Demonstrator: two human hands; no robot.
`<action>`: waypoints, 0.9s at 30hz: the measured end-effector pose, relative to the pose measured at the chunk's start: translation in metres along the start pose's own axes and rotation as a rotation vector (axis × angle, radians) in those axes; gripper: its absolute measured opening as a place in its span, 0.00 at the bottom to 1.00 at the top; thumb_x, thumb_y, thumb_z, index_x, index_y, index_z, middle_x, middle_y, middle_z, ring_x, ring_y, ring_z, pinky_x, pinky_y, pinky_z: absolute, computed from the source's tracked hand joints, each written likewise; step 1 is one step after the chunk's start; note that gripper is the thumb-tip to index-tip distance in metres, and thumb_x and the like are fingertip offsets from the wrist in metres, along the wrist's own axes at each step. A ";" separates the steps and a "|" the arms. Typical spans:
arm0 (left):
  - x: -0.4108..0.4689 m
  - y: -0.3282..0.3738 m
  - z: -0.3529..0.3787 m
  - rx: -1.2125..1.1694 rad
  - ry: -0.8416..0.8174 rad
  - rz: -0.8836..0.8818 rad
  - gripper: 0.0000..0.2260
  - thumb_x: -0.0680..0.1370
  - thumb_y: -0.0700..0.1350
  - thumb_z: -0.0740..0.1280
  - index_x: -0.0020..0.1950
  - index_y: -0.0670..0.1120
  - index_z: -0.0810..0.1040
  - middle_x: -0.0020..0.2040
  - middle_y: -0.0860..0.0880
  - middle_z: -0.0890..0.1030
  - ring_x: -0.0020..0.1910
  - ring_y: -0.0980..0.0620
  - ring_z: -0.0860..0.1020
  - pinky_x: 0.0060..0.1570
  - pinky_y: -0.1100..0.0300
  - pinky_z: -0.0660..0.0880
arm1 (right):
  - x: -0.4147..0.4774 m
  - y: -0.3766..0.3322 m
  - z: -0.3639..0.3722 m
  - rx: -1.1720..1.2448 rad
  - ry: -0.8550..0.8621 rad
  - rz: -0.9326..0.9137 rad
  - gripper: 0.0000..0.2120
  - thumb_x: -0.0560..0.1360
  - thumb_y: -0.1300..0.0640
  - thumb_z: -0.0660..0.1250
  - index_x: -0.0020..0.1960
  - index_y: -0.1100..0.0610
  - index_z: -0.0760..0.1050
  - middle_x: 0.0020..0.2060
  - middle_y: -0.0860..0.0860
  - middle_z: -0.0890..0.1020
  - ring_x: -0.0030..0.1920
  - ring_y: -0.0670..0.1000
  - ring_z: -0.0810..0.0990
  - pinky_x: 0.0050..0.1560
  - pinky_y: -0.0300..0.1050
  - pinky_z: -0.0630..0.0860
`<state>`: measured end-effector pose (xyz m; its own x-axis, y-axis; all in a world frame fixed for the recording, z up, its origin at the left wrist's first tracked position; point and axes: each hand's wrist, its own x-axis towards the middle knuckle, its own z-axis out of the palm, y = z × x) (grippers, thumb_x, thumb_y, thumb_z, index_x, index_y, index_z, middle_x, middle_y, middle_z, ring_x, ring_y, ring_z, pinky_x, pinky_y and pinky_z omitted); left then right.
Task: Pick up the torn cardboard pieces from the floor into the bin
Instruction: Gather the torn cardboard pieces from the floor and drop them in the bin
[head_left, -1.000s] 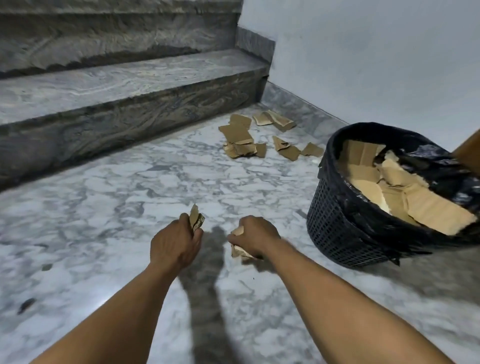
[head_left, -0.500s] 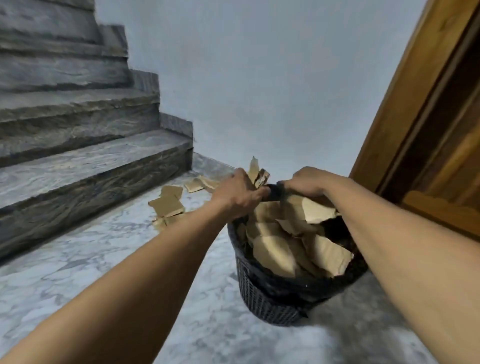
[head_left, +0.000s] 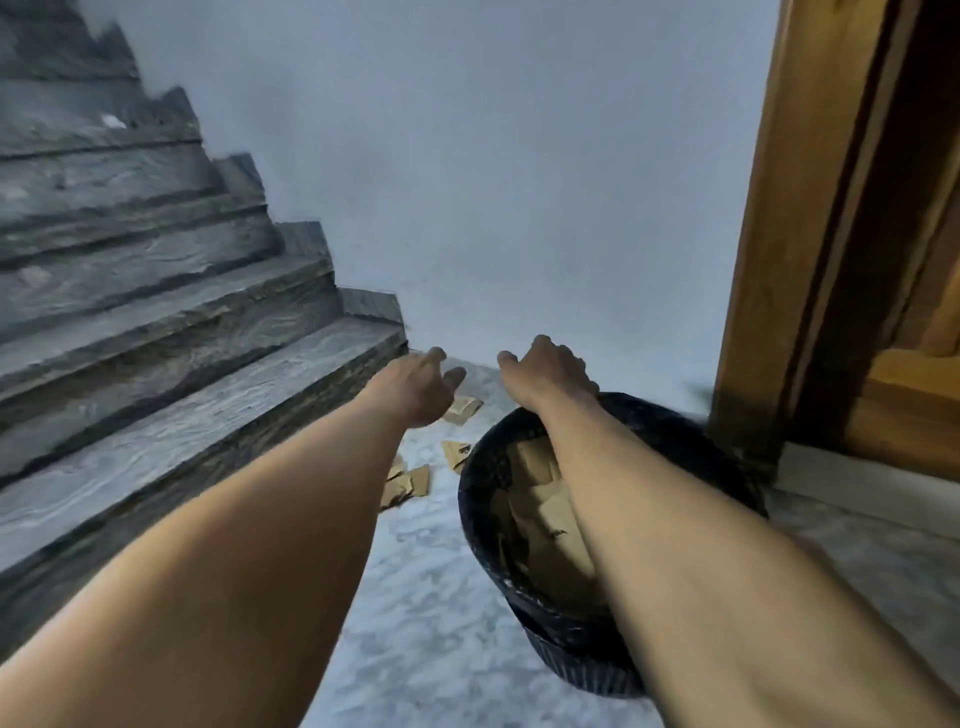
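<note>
A black mesh bin (head_left: 485, 512) lined with a black bag stands on the marble floor, holding several torn cardboard pieces (head_left: 550, 519). My right forearm stretches across it, and my right hand (head_left: 548, 371) is past its far rim, fingers curled loosely, with nothing visible in it. My left hand (head_left: 423, 382) is stretched out to the left of the bin with fingers apart and empty. Several torn cardboard pieces (head_left: 410, 483) lie on the floor between the stairs and the bin, partly hidden under my left arm, with one more (head_left: 462, 410) just beyond my left hand.
Dark grey stone stairs (head_left: 156, 322) rise along the left. A pale wall (head_left: 519, 182) closes the back. A wooden door frame (head_left: 795, 234) stands right of the bin. The white marble floor (head_left: 431, 597) lies between the stairs and the bin.
Both hands held cardboard over the bin half a second ago; now both hold nothing and reach beyond the bin toward the pieces on the floor. The view has moved closer.
</note>
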<state>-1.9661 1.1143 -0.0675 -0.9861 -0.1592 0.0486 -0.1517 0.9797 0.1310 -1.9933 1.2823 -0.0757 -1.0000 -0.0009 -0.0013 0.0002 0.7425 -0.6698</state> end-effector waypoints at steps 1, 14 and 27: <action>0.000 -0.011 0.000 0.039 -0.013 -0.007 0.26 0.84 0.62 0.51 0.77 0.48 0.64 0.73 0.39 0.72 0.71 0.37 0.70 0.68 0.42 0.69 | -0.001 -0.006 0.006 -0.055 -0.035 -0.012 0.29 0.78 0.39 0.56 0.73 0.54 0.64 0.69 0.57 0.70 0.69 0.62 0.66 0.68 0.65 0.64; 0.057 -0.141 0.051 0.103 -0.141 -0.011 0.34 0.82 0.67 0.49 0.81 0.47 0.57 0.79 0.40 0.62 0.78 0.40 0.62 0.74 0.40 0.62 | 0.030 -0.043 0.071 -0.643 -0.007 -0.273 0.30 0.80 0.37 0.55 0.77 0.52 0.58 0.74 0.59 0.63 0.75 0.61 0.58 0.71 0.71 0.53; 0.151 -0.264 0.132 -0.124 -0.323 0.032 0.46 0.75 0.74 0.57 0.83 0.47 0.49 0.83 0.42 0.53 0.81 0.41 0.53 0.76 0.39 0.58 | 0.112 -0.106 0.187 -0.628 0.006 -0.065 0.33 0.78 0.34 0.59 0.75 0.53 0.62 0.71 0.56 0.68 0.72 0.59 0.66 0.67 0.58 0.66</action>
<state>-2.0844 0.8479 -0.2250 -0.9640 -0.0624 -0.2584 -0.1303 0.9583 0.2545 -2.1052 1.0780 -0.1440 -0.9979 -0.0565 0.0304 -0.0594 0.9928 -0.1042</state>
